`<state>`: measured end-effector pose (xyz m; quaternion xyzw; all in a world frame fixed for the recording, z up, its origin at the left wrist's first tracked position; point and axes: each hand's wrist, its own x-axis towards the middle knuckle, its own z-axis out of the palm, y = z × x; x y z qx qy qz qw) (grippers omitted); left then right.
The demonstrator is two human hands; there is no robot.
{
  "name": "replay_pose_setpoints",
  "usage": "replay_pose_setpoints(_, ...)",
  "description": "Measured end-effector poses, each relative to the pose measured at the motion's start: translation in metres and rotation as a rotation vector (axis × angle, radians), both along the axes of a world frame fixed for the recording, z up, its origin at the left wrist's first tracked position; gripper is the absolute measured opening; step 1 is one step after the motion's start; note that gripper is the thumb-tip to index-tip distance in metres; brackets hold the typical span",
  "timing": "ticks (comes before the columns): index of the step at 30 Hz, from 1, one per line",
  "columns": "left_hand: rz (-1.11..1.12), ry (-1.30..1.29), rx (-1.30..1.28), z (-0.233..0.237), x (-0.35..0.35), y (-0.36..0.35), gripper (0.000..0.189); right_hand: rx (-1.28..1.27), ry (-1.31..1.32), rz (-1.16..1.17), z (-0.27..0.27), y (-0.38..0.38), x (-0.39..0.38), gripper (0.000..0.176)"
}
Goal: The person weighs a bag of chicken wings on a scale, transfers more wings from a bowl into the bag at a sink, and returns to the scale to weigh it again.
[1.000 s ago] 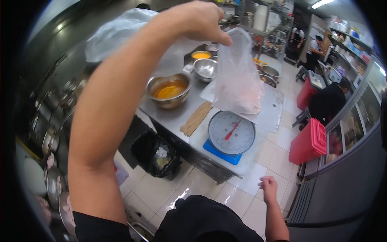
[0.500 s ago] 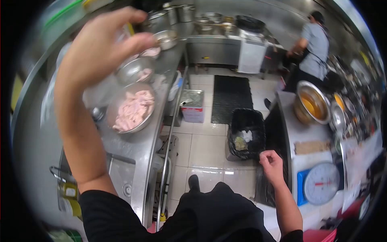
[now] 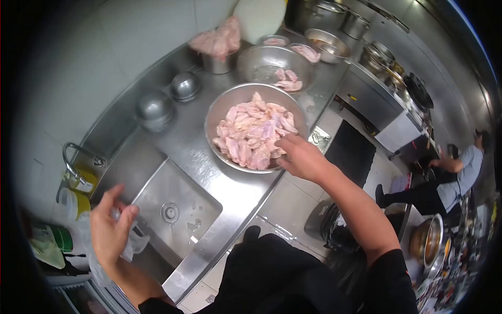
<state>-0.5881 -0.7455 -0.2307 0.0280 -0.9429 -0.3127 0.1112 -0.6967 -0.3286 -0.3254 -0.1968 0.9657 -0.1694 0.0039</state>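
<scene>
A steel bowl (image 3: 213,103) heaped with raw chicken pieces (image 3: 253,128), which look like wings, rests on the steel counter. My right hand (image 3: 300,158) reaches over the bowl's right rim. Its fingertips are at the edge of the meat, with thumb and fingers apart; whether they touch a piece I cannot make out. Over the left side of the sink (image 3: 201,209) my left hand (image 3: 111,227) hovers with its fingers spread and nothing in it. Behind the full bowl sits a second steel bowl (image 3: 256,62) with a few chicken pieces (image 3: 287,81) inside.
Upturned small bowls (image 3: 154,107) stand along the wall side, near a steel pot (image 3: 219,64) with bagged pink meat (image 3: 219,39) on top. A faucet (image 3: 73,157) is at the sink's left. On the right are a black-lined bin (image 3: 324,222) and a co-worker (image 3: 455,178).
My view has turned left toward the counter. My right hand has come from beside the bin to the meat bowl, while my left hand has lowered from above the counter to the sink.
</scene>
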Motion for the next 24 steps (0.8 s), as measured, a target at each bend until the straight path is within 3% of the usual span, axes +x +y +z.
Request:
replay_pose_setpoints(3, 0.087, -0.063, 0.061, -0.011, 0.014, -0.012, 0.052, 0.241, -0.077, 0.219, -0.023, -0.036, -0.047, 0.049)
replay_pose_setpoints(6, 0.158, -0.103, 0.099, -0.018, 0.029, -0.019, 0.057, 0.414, 0.190, 0.469, -0.048, -0.063, -0.062, 0.055)
replay_pose_setpoints(10, 0.182, -0.170, 0.187, -0.014, 0.044, -0.016, 0.062, 0.573, 0.314, 0.628, -0.081, -0.078, -0.084, 0.054)
replay_pose_setpoints(13, 0.196, -0.161, 0.226, -0.017, 0.053, -0.016, 0.060, 0.704, 0.174, 0.649, -0.083, -0.091, -0.093, 0.048)
replay_pose_setpoints(19, 0.224, -0.162, 0.244, -0.028, 0.065, -0.018, 0.054, 0.657, 0.039, 0.626, -0.085, -0.106, -0.105, 0.036)
replay_pose_setpoints(24, 0.232, -0.157, 0.249, -0.027, 0.070, -0.014, 0.054, 0.511, 0.084, 0.630, -0.095, -0.103, -0.106, 0.032)
